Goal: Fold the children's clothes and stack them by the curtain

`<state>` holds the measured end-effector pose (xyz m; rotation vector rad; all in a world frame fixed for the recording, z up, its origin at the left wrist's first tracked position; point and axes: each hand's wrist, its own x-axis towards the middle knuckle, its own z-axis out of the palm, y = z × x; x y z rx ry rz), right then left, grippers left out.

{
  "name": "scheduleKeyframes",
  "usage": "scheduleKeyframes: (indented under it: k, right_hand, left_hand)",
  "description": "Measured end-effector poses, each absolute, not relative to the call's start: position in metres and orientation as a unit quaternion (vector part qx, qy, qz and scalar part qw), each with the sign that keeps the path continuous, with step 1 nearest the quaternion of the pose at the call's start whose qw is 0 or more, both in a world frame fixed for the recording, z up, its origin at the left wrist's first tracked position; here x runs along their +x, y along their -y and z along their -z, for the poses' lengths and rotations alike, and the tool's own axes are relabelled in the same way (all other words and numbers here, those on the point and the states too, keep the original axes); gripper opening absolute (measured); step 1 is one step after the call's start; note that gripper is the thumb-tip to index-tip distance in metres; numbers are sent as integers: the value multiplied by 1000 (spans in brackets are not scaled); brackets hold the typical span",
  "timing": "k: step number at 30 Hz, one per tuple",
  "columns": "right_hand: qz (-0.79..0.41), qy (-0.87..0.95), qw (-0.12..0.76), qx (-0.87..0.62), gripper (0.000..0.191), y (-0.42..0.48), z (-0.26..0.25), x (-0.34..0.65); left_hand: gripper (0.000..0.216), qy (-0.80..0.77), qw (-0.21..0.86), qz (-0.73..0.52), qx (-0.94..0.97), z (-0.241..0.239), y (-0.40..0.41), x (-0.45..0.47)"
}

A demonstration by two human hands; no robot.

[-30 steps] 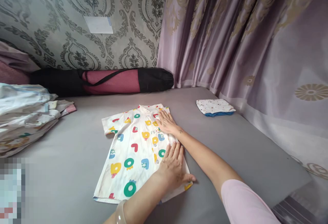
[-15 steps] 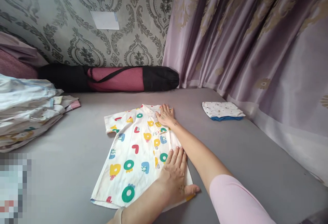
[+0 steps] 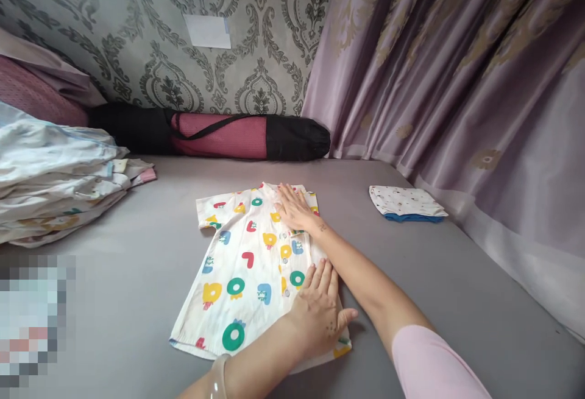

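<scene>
A small white short-sleeved shirt point(image 3: 247, 259), printed with coloured letters and rings, lies spread front side up on a grey sheet. My right hand point(image 3: 294, 209) rests flat near its collar and upper front, fingers stretched out and pointing away from me. Lower down, my left hand point(image 3: 317, 307) presses palm down on the right part of the shirt front, its thumb out to the side. Between the hands a few buttons show along the placket. Part of the right sleeve is hidden behind my right hand and forearm.
The grey sheet point(image 3: 393, 265) covers the bed. Folded white and blue cloth point(image 3: 408, 201) lies at right, near the purple curtain point(image 3: 365, 82). A heap of clothes point(image 3: 59, 173) sits at left. A black and red long bag point(image 3: 219, 136) lies along the wall.
My right hand has slid left across the shirt's upper front, from the shoulder toward the collar. My left hand stays nearly in place. The whole view has shifted slightly.
</scene>
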<state>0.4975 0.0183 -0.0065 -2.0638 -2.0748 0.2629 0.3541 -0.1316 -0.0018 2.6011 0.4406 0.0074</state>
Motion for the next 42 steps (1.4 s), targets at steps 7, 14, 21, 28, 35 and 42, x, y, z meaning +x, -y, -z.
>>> scheduleKeyframes:
  k: [7, 14, 21, 28, 35, 42]
  right_hand:
    - [-93, 723, 94, -678, 63, -21, 27, 486]
    - [-135, 697, 225, -668, 63, -13, 16, 503]
    - [-107, 683, 149, -707, 67, 60, 19, 519]
    - [-99, 690, 83, -712, 69, 121, 15, 492]
    - [-127, 682, 69, -717, 69, 169, 8, 463]
    - [-115, 692, 88, -708, 67, 211, 1, 433]
  left_hand:
    - [83, -165, 170, -12, 971, 6, 138, 355]
    - [89, -156, 137, 53, 977, -17, 142, 348]
    - [87, -69, 81, 162, 981, -66, 149, 334]
    - [37, -5, 110, 234, 966, -100, 131, 319]
    - [27, -43, 110, 233, 965, -110, 109, 304]
    - [29, -96, 100, 190, 972, -112, 89, 293]
